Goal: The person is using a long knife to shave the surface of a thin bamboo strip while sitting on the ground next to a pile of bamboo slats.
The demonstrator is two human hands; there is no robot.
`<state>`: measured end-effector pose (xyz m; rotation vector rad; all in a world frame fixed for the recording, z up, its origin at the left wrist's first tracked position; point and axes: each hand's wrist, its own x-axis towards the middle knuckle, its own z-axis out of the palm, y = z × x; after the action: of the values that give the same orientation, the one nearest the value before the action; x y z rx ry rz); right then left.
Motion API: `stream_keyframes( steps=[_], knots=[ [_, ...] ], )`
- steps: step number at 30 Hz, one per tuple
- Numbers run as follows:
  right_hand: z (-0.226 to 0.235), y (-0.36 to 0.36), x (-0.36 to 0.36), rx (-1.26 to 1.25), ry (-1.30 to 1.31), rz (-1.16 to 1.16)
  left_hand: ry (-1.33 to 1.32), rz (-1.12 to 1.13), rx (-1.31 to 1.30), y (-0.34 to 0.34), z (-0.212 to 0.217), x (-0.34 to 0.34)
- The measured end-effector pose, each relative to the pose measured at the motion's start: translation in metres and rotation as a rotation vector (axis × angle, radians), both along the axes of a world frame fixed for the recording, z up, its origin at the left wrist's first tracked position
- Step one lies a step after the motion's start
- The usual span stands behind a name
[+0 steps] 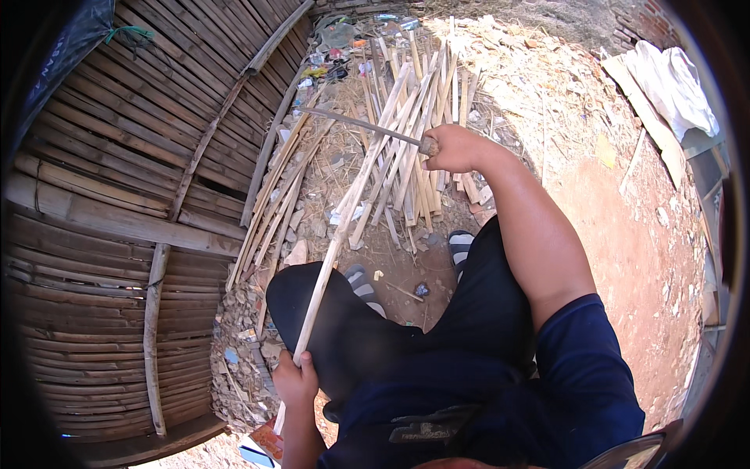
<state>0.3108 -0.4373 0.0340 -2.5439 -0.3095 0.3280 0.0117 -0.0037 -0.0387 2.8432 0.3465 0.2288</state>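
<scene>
My left hand (295, 380) grips the near end of a long pale bamboo strip (349, 202) that slants up and away over my left knee. My right hand (451, 148) is closed on the handle of a long knife (359, 123); its thin dark blade reaches left across the strip near its far part. I sit low, in dark shorts, with striped sandals (459, 247) on the dirt.
A heap of cut bamboo strips (414, 117) lies ahead on the ground. A woven bamboo wall (117, 195) fills the left side, with more strips leaning at its foot. Rubble and litter lie along the wall. A white cloth (672, 82) lies on boards at the far right.
</scene>
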Motion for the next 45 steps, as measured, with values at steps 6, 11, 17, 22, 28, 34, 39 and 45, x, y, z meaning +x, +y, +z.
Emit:
stream_keyframes(
  steps=[6, 11, 17, 22, 28, 34, 39, 45],
  knots=[
    [0.006, 0.042, -0.036, -0.05, -0.013, 0.322, 0.013, 0.003, -0.032, -0.004, 0.001, 0.001],
    [0.01, 0.059, -0.058, -0.122, -0.067, 0.492, 0.022, -0.016, 0.021, -0.004, 0.001, 0.003],
    [0.001, -0.017, 0.004, 0.007, -0.142, -0.078, 0.053, 0.004, 0.011, -0.005, 0.009, 0.008],
    [0.015, 0.008, -0.02, -0.084, -0.058, 0.152, 0.075, -0.008, 0.004, -0.002, 0.008, 0.008],
    [0.026, 0.042, -0.054, -0.11, -0.135, 0.494, 0.074, -0.006, -0.039, -0.006, 0.011, 0.01],
    [0.012, -0.026, 0.002, -0.021, -0.11, -0.096, 0.079, 0.0, -0.013, -0.003, 0.013, 0.009],
    [0.002, -0.004, -0.017, -0.016, -0.163, 0.135, 0.07, -0.028, -0.021, -0.005, 0.014, 0.01],
    [0.023, 0.059, -0.065, -0.181, -0.065, 0.523, 0.075, -0.024, -0.066, -0.006, 0.016, 0.009]
  ],
)
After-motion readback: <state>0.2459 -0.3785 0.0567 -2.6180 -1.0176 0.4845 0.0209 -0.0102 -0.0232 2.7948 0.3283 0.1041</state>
